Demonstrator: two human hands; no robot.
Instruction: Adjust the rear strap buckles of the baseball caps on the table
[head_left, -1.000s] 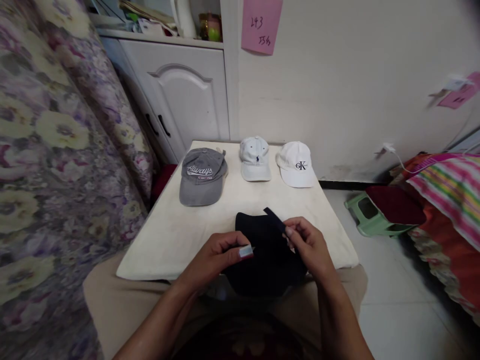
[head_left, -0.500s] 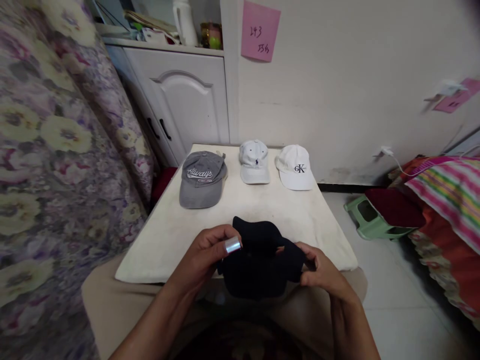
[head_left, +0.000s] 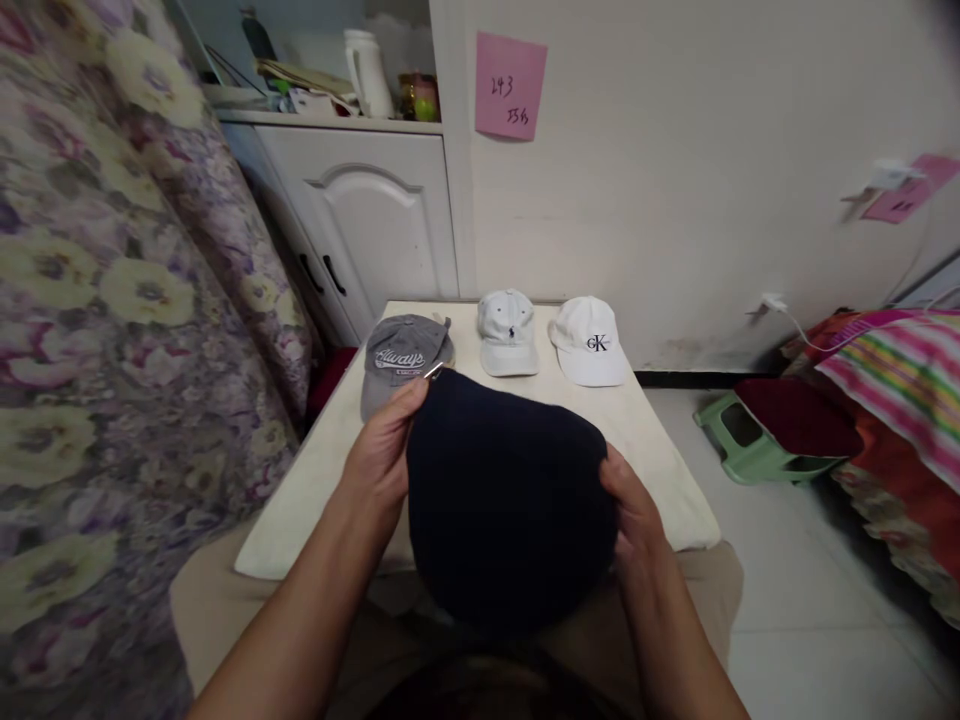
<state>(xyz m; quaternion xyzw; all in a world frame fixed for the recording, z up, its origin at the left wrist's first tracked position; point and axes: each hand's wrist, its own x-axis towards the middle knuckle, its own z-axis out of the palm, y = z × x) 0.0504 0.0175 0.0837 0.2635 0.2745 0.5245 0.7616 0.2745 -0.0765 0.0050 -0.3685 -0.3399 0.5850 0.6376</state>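
A dark navy cap (head_left: 514,500) is held up between both hands over the near edge of the table, its rounded outside filling the middle of the view. My left hand (head_left: 382,455) grips its left edge, thumb near a shiny strip. On the opposite edge, my right hand (head_left: 634,505) is closed, its other fingers partly hidden behind the cap. Beyond it stand a grey cap (head_left: 401,355) with "Always" lettering, partly covered by my left hand, a pale cap (head_left: 508,330) with a small dark emblem, and a white cap (head_left: 592,340) marked "CK".
The caps rest on a cream-covered table (head_left: 315,500). A floral curtain (head_left: 135,350) hangs at the left, a white cabinet (head_left: 367,210) and the wall stand behind. To the right are a green stool (head_left: 739,440) with a dark red top and a bed with striped cloth (head_left: 900,370).
Both hands have lifted and turned the navy cap, so its broad outside now shows instead of its opening. It now overlaps the grey cap's area. The view has tilted slightly upward.
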